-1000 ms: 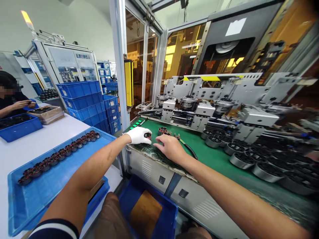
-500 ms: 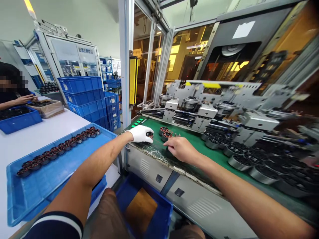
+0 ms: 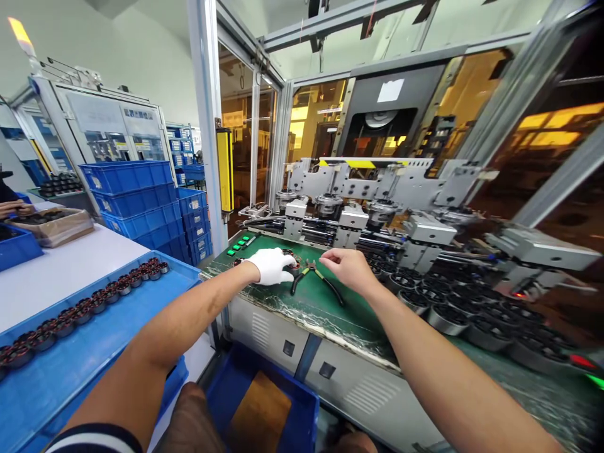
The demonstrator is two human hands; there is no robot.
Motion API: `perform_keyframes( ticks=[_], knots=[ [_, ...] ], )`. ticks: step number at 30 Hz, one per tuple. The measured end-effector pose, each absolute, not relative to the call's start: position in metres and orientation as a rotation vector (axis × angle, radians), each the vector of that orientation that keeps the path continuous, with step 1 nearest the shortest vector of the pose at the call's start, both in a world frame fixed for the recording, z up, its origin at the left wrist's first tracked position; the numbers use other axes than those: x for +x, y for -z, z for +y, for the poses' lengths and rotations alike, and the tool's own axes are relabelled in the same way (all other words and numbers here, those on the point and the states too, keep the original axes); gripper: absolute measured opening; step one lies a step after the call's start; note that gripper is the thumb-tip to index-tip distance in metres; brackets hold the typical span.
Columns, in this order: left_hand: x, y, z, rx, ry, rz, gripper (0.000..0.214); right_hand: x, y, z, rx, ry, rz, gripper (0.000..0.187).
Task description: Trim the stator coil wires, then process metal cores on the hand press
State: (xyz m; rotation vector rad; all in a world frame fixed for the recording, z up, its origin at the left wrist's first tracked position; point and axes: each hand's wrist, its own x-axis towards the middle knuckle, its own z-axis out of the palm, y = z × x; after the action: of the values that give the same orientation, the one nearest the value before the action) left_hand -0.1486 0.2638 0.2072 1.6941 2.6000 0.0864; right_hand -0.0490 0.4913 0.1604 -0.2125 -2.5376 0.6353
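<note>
Blue tray (image 3: 94, 340) at far left carries a single row of wound stators (image 3: 89, 305) along its far edge, the near part bare; stacked blue crates (image 3: 136, 201) stand behind it. The green surface (image 3: 325, 308) ends at a plastic-wrapped front edge, with open mat between the hands and that edge. Left hand (image 3: 272, 265), in a white glove, lies curled over a small stator (image 3: 291, 259) on the mat, just right of the green buttons (image 3: 238, 245). Black-handled pliers (image 3: 311, 280) lie between the hands, touching neither. Right hand (image 3: 348, 269), bare, hovers loosely half-open above the pliers' handles, holding nothing. Rotor rings (image 3: 448, 308) crowd the mat at right, leaving little room. No writing is legible.
</note>
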Motion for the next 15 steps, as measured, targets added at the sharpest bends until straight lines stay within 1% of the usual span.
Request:
perform_keyframes(
  ticks=[2, 4, 10, 15],
  knots=[
    [-0.150, -0.206, 0.265, 1.707, -0.086, 2.624, 0.048, -0.048, -0.159, 0.486, -0.181, -0.620, -2.571, 0.016],
    [-0.156, -0.207, 0.263, 1.702, -0.092, 2.649, 0.046, -0.048, -0.161, 0.483, -0.161, -0.603, -2.590, 0.016],
    [-0.176, -0.206, 0.249, 1.634, -0.170, 2.661, 0.029, -0.048, -0.160, 0.467, -0.066, -0.595, -2.623, 0.018],
    [-0.184, -0.196, 0.246, 1.623, -0.287, 2.632, 0.027, -0.061, -0.150, 0.433, 0.067, -0.490, -2.745, 0.013]
  ],
)
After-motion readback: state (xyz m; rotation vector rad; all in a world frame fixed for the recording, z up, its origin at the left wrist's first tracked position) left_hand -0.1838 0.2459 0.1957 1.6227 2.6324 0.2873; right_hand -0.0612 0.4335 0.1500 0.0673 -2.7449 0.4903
